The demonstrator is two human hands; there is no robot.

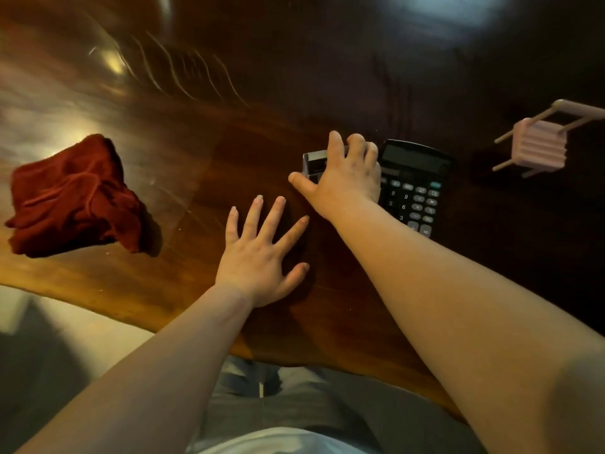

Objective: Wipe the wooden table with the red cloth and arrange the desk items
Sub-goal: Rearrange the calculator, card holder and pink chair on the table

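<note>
- Left hand lies flat, fingers spread, on the table near its front edge.
- Right hand grips a small grey stamp beside the calculator.
- Red cloth lies crumpled toward the left edge.

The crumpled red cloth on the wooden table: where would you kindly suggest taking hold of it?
Pinch the raised folds atop the crumpled red cloth from above with the open left hand; it lies bunched and loose, so its ridges likely gather easily.
</note>
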